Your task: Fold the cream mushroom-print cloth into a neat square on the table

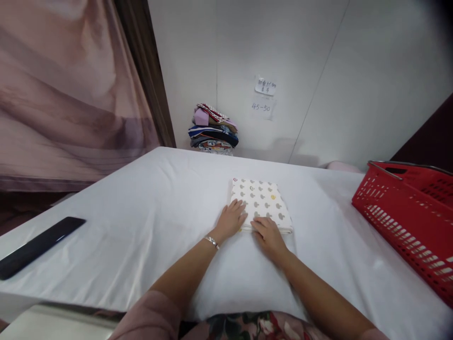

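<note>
A white cloth [261,202] with grey, yellow and red motifs lies folded into a flat, squarish bundle on the white-covered table [170,189]. My left hand [231,219] rests at its near left corner, fingers stretched out, the tips on the fabric. At the near edge lies my right hand [269,234], its fingers extended over the fold with the fingertips touching the top layer. Neither hand grips the cloth. A silver bracelet [212,242] circles my left wrist.
A red plastic basket [406,203] stands on the right. On the left side lies a long dark flat object [40,245]. Folded fabrics [214,130] are stacked beyond the far edge against the wall. A pink curtain [63,94] hangs at left; paper notes [264,97] are on the wall.
</note>
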Available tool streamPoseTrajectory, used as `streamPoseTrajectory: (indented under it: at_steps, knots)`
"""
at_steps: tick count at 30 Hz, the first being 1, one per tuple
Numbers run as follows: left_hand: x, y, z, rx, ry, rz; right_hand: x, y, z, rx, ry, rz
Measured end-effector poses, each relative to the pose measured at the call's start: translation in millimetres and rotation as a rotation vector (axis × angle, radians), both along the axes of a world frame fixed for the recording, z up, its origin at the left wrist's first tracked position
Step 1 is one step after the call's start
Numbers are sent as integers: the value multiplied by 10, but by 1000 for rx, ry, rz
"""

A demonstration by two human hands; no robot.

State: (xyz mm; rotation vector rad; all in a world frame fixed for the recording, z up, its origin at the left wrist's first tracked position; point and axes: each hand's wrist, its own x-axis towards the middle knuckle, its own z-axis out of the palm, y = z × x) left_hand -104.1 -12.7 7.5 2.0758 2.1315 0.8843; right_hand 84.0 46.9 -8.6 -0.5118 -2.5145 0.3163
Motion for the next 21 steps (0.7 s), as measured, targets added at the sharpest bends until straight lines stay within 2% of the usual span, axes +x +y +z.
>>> streamPoseTrajectory:
  at_steps: [2, 6, 9, 11, 13, 16, 18, 21]
  knots:
    - [-9, 6, -99, -43, -21, 24, 23, -18, 0, -18, 9, 15]
    - [-10, -19, -203, 2, -77, -3, 80, 8, 35, -115, 72, -9]
    - [-13, -2, -207, 22, -194, 16, 155, 147, 78, -104, 159, -104]
    - [-45, 37, -183, 65, -302, 103, 219, 272, 84, -60, 169, -205]
    - [-111, 95, -136, 107, -403, 237, 276, 371, 60, -27, 68, -293]
    - [-248, 212, -41, 14, -545, 401, 314, 416, -7, 14, -145, -374]
    - [-333, 299, 15, -80, -602, 436, 309, 392, -44, 45, -217, -407]
    - [-408, 411, 55, -121, -629, 444, 291, 348, -71, 73, -261, -439]
